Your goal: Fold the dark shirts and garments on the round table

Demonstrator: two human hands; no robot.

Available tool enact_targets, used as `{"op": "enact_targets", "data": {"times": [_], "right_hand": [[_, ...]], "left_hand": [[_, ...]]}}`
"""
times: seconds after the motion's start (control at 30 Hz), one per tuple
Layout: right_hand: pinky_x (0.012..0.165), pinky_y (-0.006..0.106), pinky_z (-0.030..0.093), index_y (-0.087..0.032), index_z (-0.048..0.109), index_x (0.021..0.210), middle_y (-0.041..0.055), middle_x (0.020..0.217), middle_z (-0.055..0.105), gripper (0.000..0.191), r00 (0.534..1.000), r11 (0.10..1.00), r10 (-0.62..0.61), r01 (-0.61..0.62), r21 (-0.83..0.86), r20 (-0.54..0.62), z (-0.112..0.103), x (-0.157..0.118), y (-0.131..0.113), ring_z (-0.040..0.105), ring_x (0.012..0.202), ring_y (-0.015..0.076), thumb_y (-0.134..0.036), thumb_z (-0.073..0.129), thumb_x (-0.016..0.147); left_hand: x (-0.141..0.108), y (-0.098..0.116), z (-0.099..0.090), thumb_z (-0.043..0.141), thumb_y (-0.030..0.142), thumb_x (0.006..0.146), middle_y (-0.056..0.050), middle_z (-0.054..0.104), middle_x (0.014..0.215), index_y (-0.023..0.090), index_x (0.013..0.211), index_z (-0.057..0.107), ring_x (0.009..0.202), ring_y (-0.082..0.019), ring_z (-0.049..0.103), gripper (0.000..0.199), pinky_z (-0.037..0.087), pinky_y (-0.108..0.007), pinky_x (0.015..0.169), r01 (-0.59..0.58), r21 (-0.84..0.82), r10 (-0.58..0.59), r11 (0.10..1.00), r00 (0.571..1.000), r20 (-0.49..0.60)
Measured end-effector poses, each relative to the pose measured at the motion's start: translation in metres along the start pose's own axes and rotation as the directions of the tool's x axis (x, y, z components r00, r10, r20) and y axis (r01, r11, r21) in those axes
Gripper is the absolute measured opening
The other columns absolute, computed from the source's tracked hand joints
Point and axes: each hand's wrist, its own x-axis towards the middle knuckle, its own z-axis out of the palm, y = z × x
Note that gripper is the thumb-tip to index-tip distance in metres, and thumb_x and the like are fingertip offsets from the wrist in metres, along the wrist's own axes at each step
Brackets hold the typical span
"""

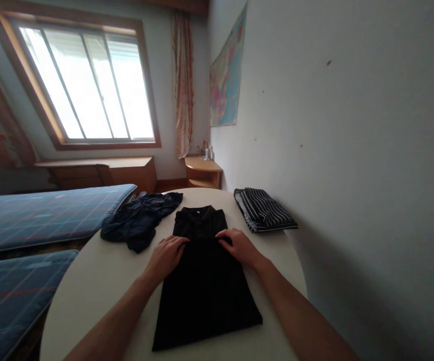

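Note:
A black shirt (206,296) lies on the round white table (89,296), its collar toward the far side and its sides folded in. One part of it is folded over, with an edge running across below the collar. At the left end of that edge, my left hand (167,255) pinches the cloth between thumb and fingers. My right hand (239,246) grips the same edge at its right end, fingers bent over the cloth. Both hands rest low on the shirt, a short gap apart.
A crumpled dark blue garment (136,220) lies at the table's far left. Black-and-white striped cloth (264,209) sits folded at the far right, near the wall (352,175). Blue plaid mattresses (44,215) stand left of the table. Beyond are a desk (130,163) and a corner shelf (204,164).

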Motion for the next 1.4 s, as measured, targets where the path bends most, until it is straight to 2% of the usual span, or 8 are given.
{"op": "enact_targets", "data": {"times": [0.17,0.47,0.73,0.93,1.07,1.2,1.3,1.4], "right_hand": [[0.094,0.035,0.047,-0.023,0.063,0.123,0.0072,0.106,0.07,0.038,0.992,0.996,0.082,-0.085,0.035,0.098,0.002,-0.004,0.004,0.064,0.1,0.0214,-0.026,0.064,0.085],[0.075,0.025,0.047,-0.025,0.071,0.111,0.0002,0.091,0.07,0.033,0.95,0.995,0.015,-0.044,0.084,0.312,-0.015,-0.011,-0.012,0.065,0.077,0.0149,-0.026,0.066,0.079],[0.092,0.035,0.046,-0.025,0.068,0.11,0.0034,0.099,0.073,0.025,0.996,0.997,0.044,-0.039,0.06,-0.073,-0.006,0.0,-0.01,0.066,0.095,0.0205,-0.03,0.067,0.085],[0.096,0.035,0.047,-0.022,0.068,0.112,0.0062,0.11,0.072,0.029,0.988,0.987,0.111,-0.122,0.108,0.105,0.003,0.001,0.006,0.066,0.105,0.022,-0.029,0.064,0.085],[0.093,0.035,0.048,-0.022,0.07,0.113,0.0057,0.108,0.073,0.034,0.979,0.983,0.13,-0.148,0.108,0.158,-0.003,-0.003,0.009,0.067,0.101,0.0222,-0.032,0.068,0.08],[0.086,0.032,0.05,-0.022,0.074,0.106,0.0046,0.1,0.075,0.031,0.939,0.979,0.098,-0.151,0.139,0.329,-0.015,-0.008,0.004,0.069,0.093,0.0219,-0.036,0.069,0.079],[0.081,0.03,0.05,-0.022,0.075,0.102,0.0039,0.096,0.076,0.028,0.929,0.981,0.083,-0.14,0.135,0.36,-0.021,-0.01,-0.002,0.069,0.088,0.021,-0.034,0.069,0.078],[0.08,0.029,0.049,-0.022,0.075,0.097,0.0028,0.091,0.075,0.022,0.959,0.99,0.065,-0.098,0.106,0.276,-0.021,-0.009,-0.005,0.069,0.084,0.0195,-0.029,0.066,0.079]], "left_hand": [[0.0,0.001,0.002,0.047,0.023,0.091,-0.006,0.07,0.112,0.023,0.113,0.066,0.104,-0.023,0.064,0.028,0.047,-0.036,0.093,0.054,-0.041,-0.05,0.998,0.995,0.09],[-0.01,0.019,-0.021,0.054,0.021,0.079,-0.003,0.072,0.096,0.025,0.096,0.067,0.092,-0.023,0.067,0.021,0.047,-0.032,0.082,0.079,-0.039,-0.069,0.996,0.975,0.213],[-0.001,0.005,-0.014,0.044,0.026,0.091,-0.003,0.069,0.108,0.025,0.105,0.063,0.102,-0.021,0.064,0.023,0.047,-0.032,0.089,0.161,-0.062,-0.166,0.985,0.982,-0.086],[0.001,-0.011,0.003,0.048,0.028,0.09,-0.008,0.07,0.109,0.02,0.109,0.064,0.105,-0.025,0.063,0.026,0.047,-0.038,0.096,0.152,-0.098,-0.146,0.983,0.987,0.066],[-0.004,-0.008,-0.005,0.053,0.03,0.086,-0.009,0.071,0.108,0.02,0.114,0.065,0.103,-0.026,0.064,0.032,0.047,-0.039,0.094,0.137,-0.095,-0.119,0.986,0.978,0.171],[-0.011,-0.001,-0.015,0.055,0.022,0.078,-0.008,0.072,0.105,0.022,0.111,0.067,0.099,-0.026,0.067,0.035,0.048,-0.036,0.09,0.112,-0.08,-0.083,0.991,0.95,0.301],[-0.012,0.005,-0.02,0.053,0.017,0.075,-0.008,0.073,0.099,0.021,0.103,0.069,0.097,-0.026,0.068,0.032,0.048,-0.035,0.088,0.119,-0.059,-0.095,0.991,0.946,0.309],[-0.007,0.008,-0.023,0.052,0.017,0.076,-0.007,0.073,0.096,0.021,0.099,0.067,0.092,-0.024,0.067,0.028,0.048,-0.034,0.086,0.138,-0.066,-0.122,0.988,0.97,0.209]]}}
